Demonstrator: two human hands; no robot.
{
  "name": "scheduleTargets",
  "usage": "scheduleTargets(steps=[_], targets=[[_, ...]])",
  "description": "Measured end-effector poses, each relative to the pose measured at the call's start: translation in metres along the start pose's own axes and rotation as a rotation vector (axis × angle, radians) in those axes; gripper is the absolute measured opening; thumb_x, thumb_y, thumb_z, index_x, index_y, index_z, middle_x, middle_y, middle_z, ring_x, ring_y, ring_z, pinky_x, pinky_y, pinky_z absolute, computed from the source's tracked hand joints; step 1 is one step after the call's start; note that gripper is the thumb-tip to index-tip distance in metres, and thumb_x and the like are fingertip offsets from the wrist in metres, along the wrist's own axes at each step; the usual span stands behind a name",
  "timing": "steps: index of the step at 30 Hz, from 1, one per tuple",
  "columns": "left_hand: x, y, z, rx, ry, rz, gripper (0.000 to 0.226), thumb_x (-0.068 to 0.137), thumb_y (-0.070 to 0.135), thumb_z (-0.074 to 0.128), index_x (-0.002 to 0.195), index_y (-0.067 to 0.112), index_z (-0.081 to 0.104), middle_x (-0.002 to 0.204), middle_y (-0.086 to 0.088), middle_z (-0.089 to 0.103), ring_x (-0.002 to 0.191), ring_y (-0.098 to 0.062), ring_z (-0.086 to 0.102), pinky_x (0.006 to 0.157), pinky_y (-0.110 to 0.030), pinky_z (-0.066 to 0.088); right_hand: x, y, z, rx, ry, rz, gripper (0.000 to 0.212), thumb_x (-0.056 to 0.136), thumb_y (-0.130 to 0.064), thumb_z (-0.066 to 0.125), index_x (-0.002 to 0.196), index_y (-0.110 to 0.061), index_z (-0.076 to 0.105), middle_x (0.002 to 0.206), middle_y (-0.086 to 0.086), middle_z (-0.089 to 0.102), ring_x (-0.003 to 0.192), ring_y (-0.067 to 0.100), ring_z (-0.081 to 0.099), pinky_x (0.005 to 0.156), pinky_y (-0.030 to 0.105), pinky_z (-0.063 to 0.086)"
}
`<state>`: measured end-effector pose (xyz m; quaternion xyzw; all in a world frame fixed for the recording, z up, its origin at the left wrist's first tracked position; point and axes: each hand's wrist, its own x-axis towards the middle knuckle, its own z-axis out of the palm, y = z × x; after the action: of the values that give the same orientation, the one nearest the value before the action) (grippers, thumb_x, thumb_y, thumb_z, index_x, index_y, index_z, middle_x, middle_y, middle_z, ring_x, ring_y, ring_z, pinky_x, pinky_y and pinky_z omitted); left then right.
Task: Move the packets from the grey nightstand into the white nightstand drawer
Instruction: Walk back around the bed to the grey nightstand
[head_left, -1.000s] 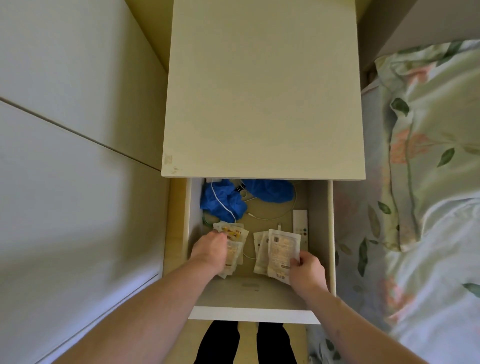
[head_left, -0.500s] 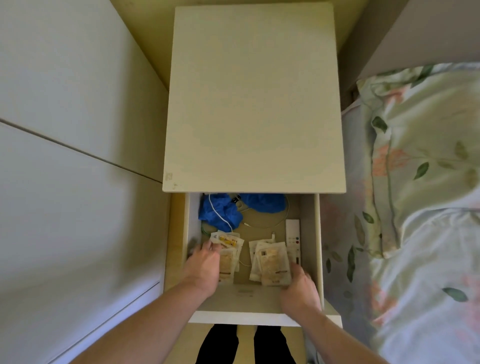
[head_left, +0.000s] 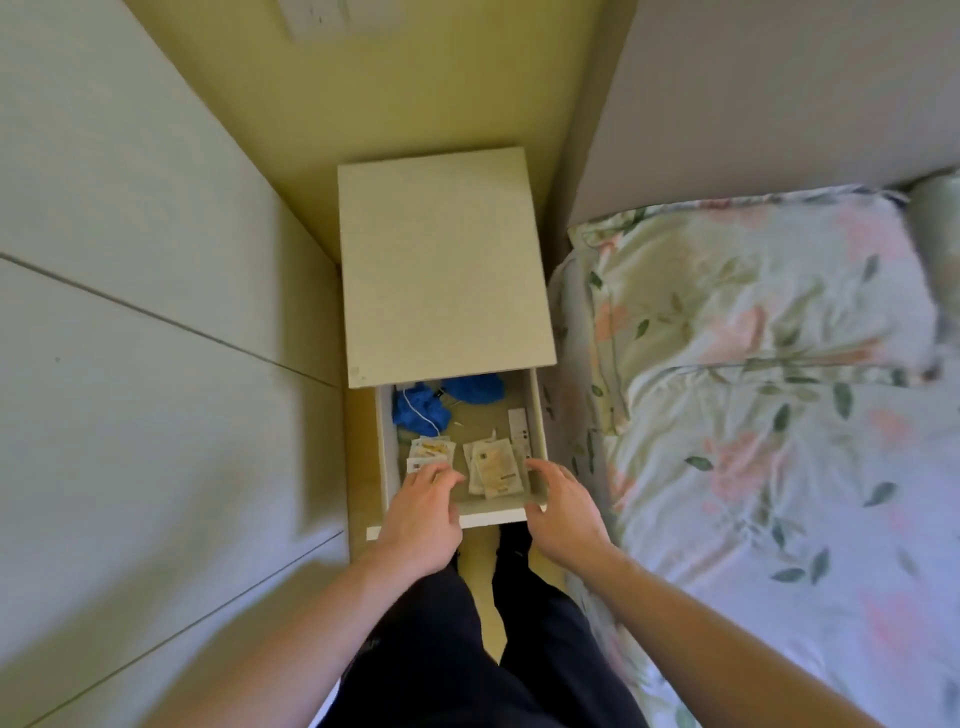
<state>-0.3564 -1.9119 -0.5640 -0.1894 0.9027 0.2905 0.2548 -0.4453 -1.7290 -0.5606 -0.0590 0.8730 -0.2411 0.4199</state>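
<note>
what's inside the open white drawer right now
Two piles of packets, a left pile and a right pile, blue cloth with a white cable, and a white remote. The nightstand top hides the drawer's back; the left hand covers the near-left corner.

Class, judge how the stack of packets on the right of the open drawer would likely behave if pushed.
The right packet stack looks thin and flat, so probably light and floppy. Its packets lie fanned, so a push would likely slide them apart.

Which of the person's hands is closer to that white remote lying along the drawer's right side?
Right. The right hand hovers just below the white remote, fingertips close to its near end. The left hand is across the drawer, at the left stack of packets.
</note>
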Motion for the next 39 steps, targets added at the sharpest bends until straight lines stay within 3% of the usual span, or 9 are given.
scheduleTargets(steps=[5, 10, 14, 17, 20, 29, 33, 39], targets=[[-0.037, 0.043, -0.041, -0.012, 0.03, 0.194, 0.044, 0.1, 0.021, 0.055, 0.143, 0.029, 0.049, 0.151, 0.011, 0.04, 0.14, -0.011, 0.041, 0.117, -0.03, 0.033, -0.073, -0.017, -0.028, 0.128, 0.21, -0.004, 0.052, 0.092, -0.027, 0.063, 0.142, -0.029, 0.051, 0.137, -0.009, 0.061, 0.126, 0.012, 0.058, 0.104, 0.026, 0.046], [-0.053, 0.071, -0.077, 0.083, -0.021, 0.432, 0.041, 0.103, 0.028, 0.052, 0.143, 0.032, 0.046, 0.15, 0.015, 0.035, 0.14, -0.011, 0.036, 0.117, -0.031, 0.033, -0.136, -0.017, -0.024, 0.241, 0.339, 0.06, 0.054, 0.095, -0.027, 0.059, 0.146, -0.036, 0.044, 0.146, -0.011, 0.052, 0.129, 0.009, 0.052, 0.105, 0.025, 0.044], [-0.078, 0.099, -0.1, 0.108, -0.029, 0.6, 0.04, 0.103, 0.028, 0.051, 0.142, 0.032, 0.047, 0.151, 0.016, 0.036, 0.141, -0.01, 0.034, 0.117, -0.034, 0.034, -0.191, -0.009, -0.015, 0.36, 0.479, 0.123, 0.058, 0.094, -0.027, 0.061, 0.147, -0.042, 0.041, 0.148, -0.01, 0.048, 0.107, 0.001, 0.055, 0.096, 0.029, 0.052], [-0.105, 0.123, -0.104, 0.116, -0.034, 0.719, 0.038, 0.102, 0.031, 0.051, 0.141, 0.034, 0.048, 0.149, 0.018, 0.037, 0.14, -0.008, 0.034, 0.119, -0.034, 0.033, -0.237, -0.001, -0.009, 0.418, 0.593, 0.137, 0.058, 0.096, -0.029, 0.062, 0.146, -0.046, 0.038, 0.152, -0.015, 0.042, 0.13, 0.007, 0.048, 0.105, 0.03, 0.045], [-0.135, 0.152, -0.095, 0.164, -0.069, 0.842, 0.038, 0.101, 0.031, 0.053, 0.139, 0.035, 0.049, 0.148, 0.018, 0.039, 0.14, -0.007, 0.036, 0.117, -0.036, 0.037, -0.287, 0.016, -0.003, 0.462, 0.708, 0.168, 0.057, 0.097, -0.034, 0.06, 0.146, -0.049, 0.036, 0.155, -0.019, 0.037, 0.138, 0.008, 0.043, 0.107, 0.031, 0.044], [-0.275, 0.262, -0.005, 0.327, -0.148, 1.22, 0.041, 0.096, 0.033, 0.061, 0.136, 0.038, 0.052, 0.147, 0.019, 0.043, 0.138, -0.007, 0.039, 0.12, -0.035, 0.031, -0.484, 0.122, 0.055, 0.608, 1.055, 0.349, 0.058, 0.096, -0.038, 0.062, 0.145, -0.052, 0.036, 0.153, -0.023, 0.037, 0.142, 0.005, 0.039, 0.117, 0.04, 0.04], [-0.371, 0.3, 0.063, 0.367, -0.195, 1.343, 0.04, 0.095, 0.036, 0.063, 0.134, 0.04, 0.053, 0.149, 0.018, 0.043, 0.137, -0.012, 0.043, 0.116, -0.035, 0.034, -0.59, 0.179, 0.098, 0.672, 1.154, 0.43, 0.057, 0.096, -0.034, 0.063, 0.146, -0.047, 0.038, 0.14, -0.028, 0.039, 0.138, 0.002, 0.041, 0.114, 0.027, 0.037], [-0.506, 0.341, 0.158, 0.405, -0.27, 1.535, 0.042, 0.097, 0.04, 0.063, 0.136, 0.043, 0.051, 0.154, 0.02, 0.038, 0.14, -0.01, 0.039, 0.118, -0.036, 0.032, -0.722, 0.257, 0.169, 0.72, 1.278, 0.513, 0.058, 0.096, -0.032, 0.064, 0.148, -0.042, 0.04, 0.149, -0.024, 0.041, 0.138, 0.002, 0.041, 0.118, 0.032, 0.036]])
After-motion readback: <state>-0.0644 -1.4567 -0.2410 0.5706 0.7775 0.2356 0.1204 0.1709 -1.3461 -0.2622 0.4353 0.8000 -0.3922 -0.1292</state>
